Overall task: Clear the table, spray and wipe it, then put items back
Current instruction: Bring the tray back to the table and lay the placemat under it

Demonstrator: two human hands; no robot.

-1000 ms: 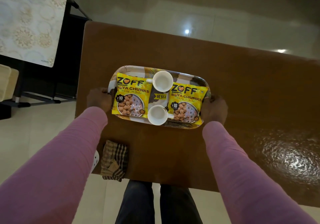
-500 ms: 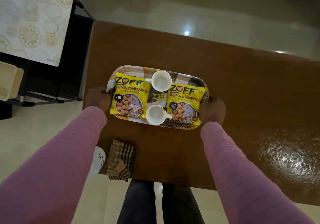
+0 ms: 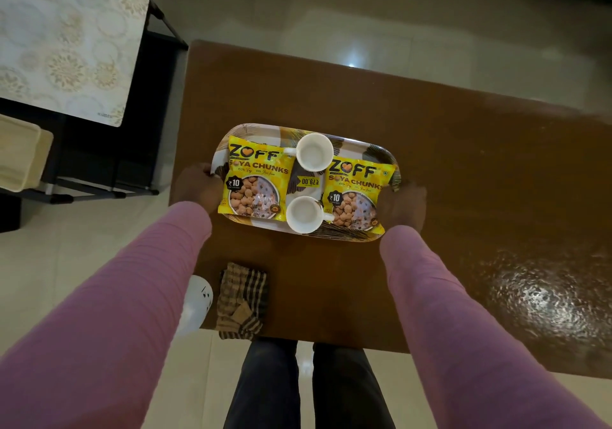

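Tray [image 3: 361,148] is being gripped at opposite ends by left hand [image 3: 198,190] and right hand [image 3: 402,203]; far cup [image 3: 314,152] and near cup [image 3: 304,214] are standing loose, so any tilt is risking them sliding off.

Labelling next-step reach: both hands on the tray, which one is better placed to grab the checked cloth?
Probably the left hand: the checked cloth lies at the table's near edge beside its forearm; the right hand holds the tray's opposite end, farther away.

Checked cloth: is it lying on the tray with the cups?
No, the checked cloth lies on the table by its near edge, apart from the tray.
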